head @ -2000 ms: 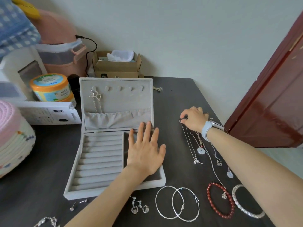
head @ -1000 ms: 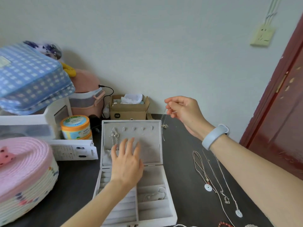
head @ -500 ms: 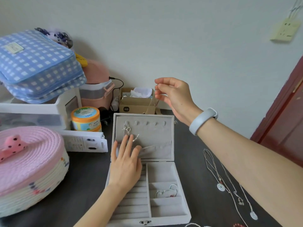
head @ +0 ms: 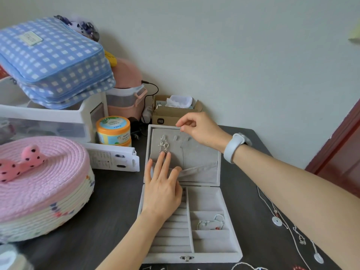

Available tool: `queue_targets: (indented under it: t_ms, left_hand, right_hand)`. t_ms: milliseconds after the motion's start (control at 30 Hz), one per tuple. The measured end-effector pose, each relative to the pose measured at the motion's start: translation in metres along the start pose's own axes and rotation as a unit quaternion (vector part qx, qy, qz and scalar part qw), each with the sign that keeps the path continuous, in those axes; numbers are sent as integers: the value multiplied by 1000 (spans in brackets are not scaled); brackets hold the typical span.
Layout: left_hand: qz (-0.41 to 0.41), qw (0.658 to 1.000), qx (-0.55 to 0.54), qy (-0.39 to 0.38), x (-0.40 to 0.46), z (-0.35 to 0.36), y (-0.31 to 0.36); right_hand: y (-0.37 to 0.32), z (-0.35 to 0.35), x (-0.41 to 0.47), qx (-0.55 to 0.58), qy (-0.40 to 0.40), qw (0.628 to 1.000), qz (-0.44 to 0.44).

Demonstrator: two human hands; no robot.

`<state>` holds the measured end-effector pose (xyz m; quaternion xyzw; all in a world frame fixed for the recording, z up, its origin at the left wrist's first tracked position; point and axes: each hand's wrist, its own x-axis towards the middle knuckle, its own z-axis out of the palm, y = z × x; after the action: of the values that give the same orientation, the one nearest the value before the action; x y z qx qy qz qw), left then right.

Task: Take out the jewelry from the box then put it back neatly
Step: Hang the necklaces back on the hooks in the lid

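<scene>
An open grey jewelry box (head: 212,256) stands on the dark table, its lid upright with small hooks and a fabric pocket. My right hand (head: 202,129) pinches the top of a thin necklace chain (head: 182,145) that hangs down the lid by the hooks. My left hand (head: 162,184) lies flat with straight fingers on the lid's pocket, fingertips just under a silver chain (head: 164,145) that hangs from the leftmost hook. A small silver piece (head: 211,223) lies in a right compartment of the tray. Several necklaces with white pendants (head: 276,221) lie on the table to the right.
A pink woven basket with lid (head: 39,184) stands at the left. Behind it are a white drawer unit (head: 50,117) with a blue checked pouch (head: 52,61), an orange jar (head: 113,131), a cardboard box (head: 173,114) and a white package (head: 111,158). A red-brown door (head: 342,152) is at the right.
My right hand has carried the thin chain from the table up to the lid's hooks and lowered toward them. My left hand has moved from the tray up onto the lid pocket.
</scene>
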<state>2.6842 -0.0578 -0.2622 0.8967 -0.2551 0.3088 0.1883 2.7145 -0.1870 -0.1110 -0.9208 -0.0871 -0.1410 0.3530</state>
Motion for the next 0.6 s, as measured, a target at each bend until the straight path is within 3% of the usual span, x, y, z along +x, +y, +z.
queue_targets:
  t_ms: [233,433,600]
  left_hand:
    - [-6,1000,0,-6,0,0,1]
    - [-9,1000,0,-15,0,-1,1]
    - [-9,1000,-4,-17,0,-2,1]
  right_hand:
    - [2,24,8,-15,28,998,-51]
    - [14,30,3,-206,98,966,-124]
    - [26,32,1,-263,160,937,-164]
